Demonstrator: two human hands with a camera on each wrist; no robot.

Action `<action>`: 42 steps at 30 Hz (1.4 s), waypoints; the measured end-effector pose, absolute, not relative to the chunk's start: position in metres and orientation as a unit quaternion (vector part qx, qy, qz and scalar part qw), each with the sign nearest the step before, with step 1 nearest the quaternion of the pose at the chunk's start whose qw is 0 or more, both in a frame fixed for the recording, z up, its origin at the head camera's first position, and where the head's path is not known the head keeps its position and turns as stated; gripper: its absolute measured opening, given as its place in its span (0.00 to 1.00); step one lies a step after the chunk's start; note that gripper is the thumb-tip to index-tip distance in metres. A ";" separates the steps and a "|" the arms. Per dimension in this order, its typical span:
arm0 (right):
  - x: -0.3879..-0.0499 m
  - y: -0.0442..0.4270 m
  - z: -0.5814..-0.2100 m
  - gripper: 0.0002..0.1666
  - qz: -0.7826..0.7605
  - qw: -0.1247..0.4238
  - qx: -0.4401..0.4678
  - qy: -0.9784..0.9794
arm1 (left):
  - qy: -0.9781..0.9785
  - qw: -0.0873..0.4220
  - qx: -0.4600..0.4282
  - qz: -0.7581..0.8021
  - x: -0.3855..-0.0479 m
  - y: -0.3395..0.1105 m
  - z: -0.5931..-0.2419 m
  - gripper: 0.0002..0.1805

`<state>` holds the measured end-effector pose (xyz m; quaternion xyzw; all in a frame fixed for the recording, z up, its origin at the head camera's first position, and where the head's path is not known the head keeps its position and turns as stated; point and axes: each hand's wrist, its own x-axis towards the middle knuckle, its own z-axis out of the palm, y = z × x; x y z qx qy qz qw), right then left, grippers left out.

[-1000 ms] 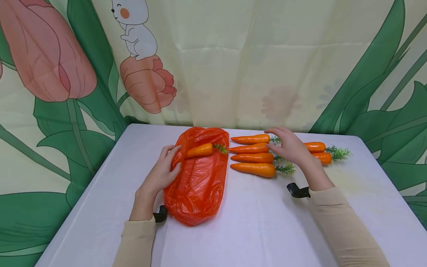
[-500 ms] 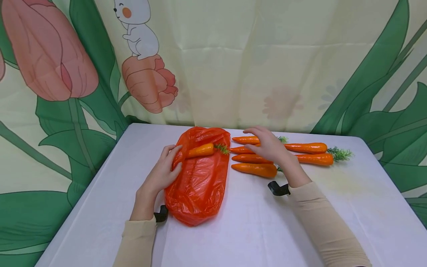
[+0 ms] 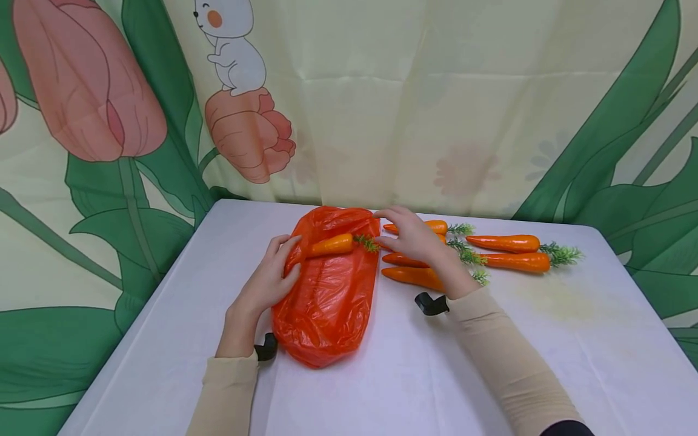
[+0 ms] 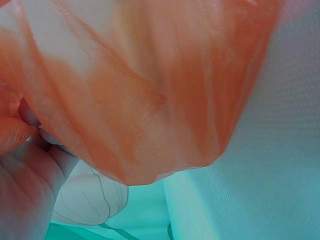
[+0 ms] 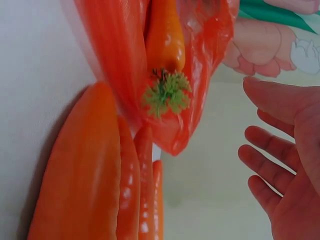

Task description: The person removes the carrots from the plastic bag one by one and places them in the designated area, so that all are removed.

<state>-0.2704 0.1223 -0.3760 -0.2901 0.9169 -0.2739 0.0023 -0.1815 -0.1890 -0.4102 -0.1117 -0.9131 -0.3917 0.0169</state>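
Observation:
A thin red plastic bag [image 3: 327,309] lies on the white table. My left hand [image 3: 267,278] pinches its left edge; in the left wrist view, bag film fills most of the picture and curled fingers [image 4: 47,135] hold a fold. One orange carrot [image 3: 334,244] lies in the bag, its tip covered by film and its green top exposed at the right side. Over the other carrots, beside the bag's right edge, my right hand [image 3: 417,236] hovers with nothing in it. Its fingers are loosely extended, apart from the bag in the right wrist view.
Several carrots form a row right of the bag, with the nearest carrot [image 3: 409,277] partly under the right forearm. Farther right lie an upper carrot [image 3: 504,243] and a lower carrot [image 3: 518,262]. A printed curtain [image 3: 403,109] hangs behind the table.
My right hand has moved left across the row of carrots to the bag's right edge, uncovering the two carrots at the far right. The left hand has kept its hold on the bag.

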 end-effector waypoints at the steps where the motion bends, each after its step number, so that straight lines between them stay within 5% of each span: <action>1: -0.271 0.118 -0.376 0.31 -0.273 0.004 -0.294 0.916 | -0.913 0.017 -0.112 -0.392 -0.182 -0.189 -0.410 0.33; 42: -0.291 0.026 -0.405 0.30 -0.238 0.029 -0.344 0.908 | -0.910 0.033 -0.134 -0.390 -0.182 -0.189 -0.412 0.32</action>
